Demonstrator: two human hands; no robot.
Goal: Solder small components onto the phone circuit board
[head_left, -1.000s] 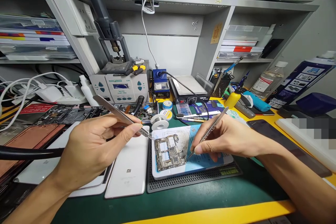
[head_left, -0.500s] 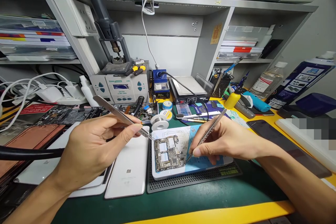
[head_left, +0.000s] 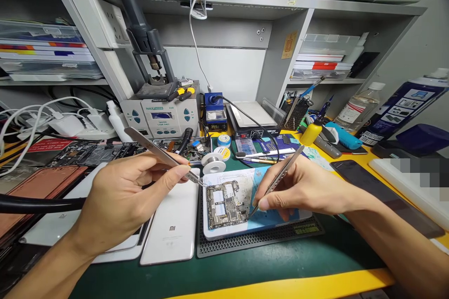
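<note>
My left hand pinches metal tweezers, whose tips reach the upper left corner of a phone circuit board. In my right hand is a second pair of tweezers, held like a pen. Its tips point down at the board's lower right edge; whether they touch it I cannot tell. The board lies flat on a white and blue tray. Beneath the tray is a dark perforated mat.
Left of the tray lies a white phone back, with a solder spool behind it. A hot-air station and a heating plate stand farther back. A dark phone lies at right, near a yellow bottle.
</note>
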